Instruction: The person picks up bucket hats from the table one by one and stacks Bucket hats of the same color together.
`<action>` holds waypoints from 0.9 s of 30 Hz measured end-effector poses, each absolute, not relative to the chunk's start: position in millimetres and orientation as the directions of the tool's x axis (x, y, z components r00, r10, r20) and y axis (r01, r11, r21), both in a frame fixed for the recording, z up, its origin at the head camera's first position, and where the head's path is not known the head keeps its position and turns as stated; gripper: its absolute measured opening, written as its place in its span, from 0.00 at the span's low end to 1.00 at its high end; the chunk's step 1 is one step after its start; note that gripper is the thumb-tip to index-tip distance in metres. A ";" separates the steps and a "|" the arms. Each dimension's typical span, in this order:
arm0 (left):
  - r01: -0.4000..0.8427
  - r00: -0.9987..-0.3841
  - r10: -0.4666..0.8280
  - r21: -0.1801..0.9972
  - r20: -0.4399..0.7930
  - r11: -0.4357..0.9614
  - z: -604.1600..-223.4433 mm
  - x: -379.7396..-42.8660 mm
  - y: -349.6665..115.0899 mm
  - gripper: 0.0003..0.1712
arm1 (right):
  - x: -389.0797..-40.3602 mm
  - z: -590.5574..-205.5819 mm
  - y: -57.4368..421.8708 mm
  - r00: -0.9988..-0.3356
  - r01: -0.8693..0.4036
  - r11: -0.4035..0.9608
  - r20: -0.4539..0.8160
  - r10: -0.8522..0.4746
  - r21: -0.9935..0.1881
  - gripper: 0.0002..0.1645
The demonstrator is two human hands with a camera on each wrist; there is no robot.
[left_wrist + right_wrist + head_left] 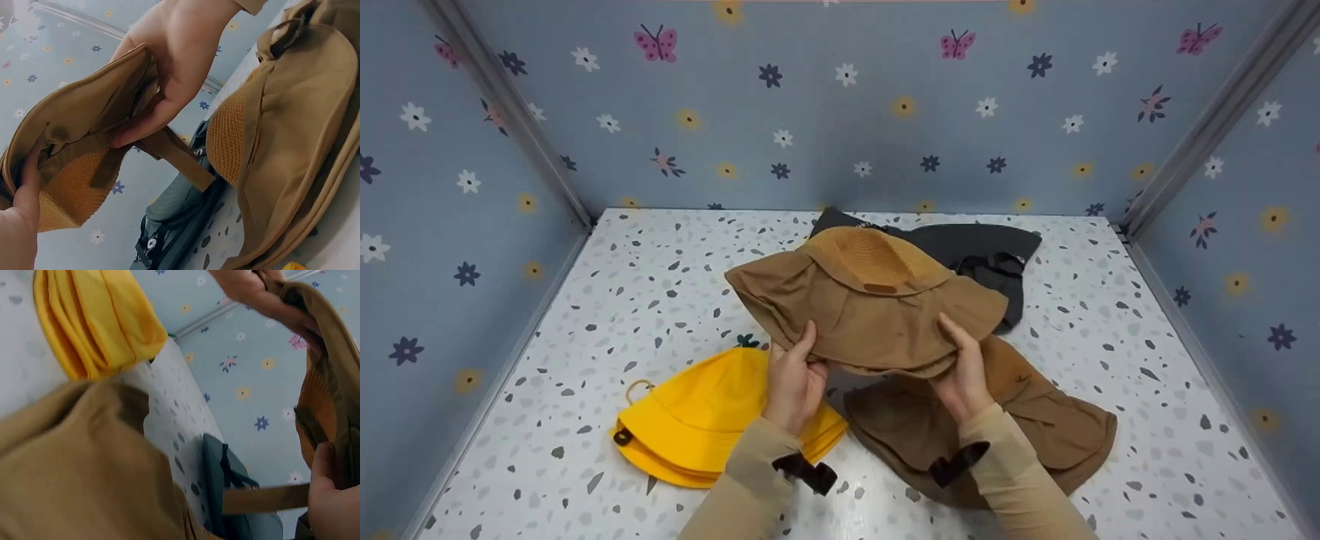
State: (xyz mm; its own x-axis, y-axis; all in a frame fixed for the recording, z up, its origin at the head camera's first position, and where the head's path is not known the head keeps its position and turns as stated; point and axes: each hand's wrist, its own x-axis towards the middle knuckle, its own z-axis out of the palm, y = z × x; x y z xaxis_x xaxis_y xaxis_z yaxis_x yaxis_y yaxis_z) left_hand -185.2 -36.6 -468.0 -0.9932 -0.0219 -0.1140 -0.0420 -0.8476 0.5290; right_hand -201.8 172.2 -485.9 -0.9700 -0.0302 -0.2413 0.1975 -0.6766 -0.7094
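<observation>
The brown sun hat (877, 322) is held up beyond and to the right of the yellow hat (697, 420), its woven crown (877, 259) pointing away from the person; the left hand (797, 382) and right hand (964, 375) are both partly closed, each pinching the brim with the thumb on its outer face and fingers tucked underneath; this wide, two-sided grip probably serves to spread the cloth, which looks too floppy to keep its shape from one side alone; the left wrist view shows a loose strap (188, 169) dangling from it, seemingly because nothing fastens its end.

A second brown hat (1065, 427) lies right of the yellow hat, and a dark hat (982, 240) well beyond and right of it, near the patterned wall (840, 112); lying around the middle, all three appear placed within easy reach; neither hand grips them.
</observation>
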 end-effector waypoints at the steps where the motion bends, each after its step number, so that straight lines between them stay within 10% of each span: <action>1: -0.046 -0.993 -0.020 0.538 -0.118 -0.842 -468.3 -185.2 -36.6 0.37 | -201.7 -487.3 174.7 -0.969 0.204 -0.664 -0.245 -0.033 -0.719 0.27; 27: -0.050 -0.996 -0.025 0.747 -0.089 -0.663 -473.9 -186.5 -49.7 0.33 | -193.8 -490.0 222.6 -0.958 0.226 -0.626 -0.287 -0.004 -0.746 0.21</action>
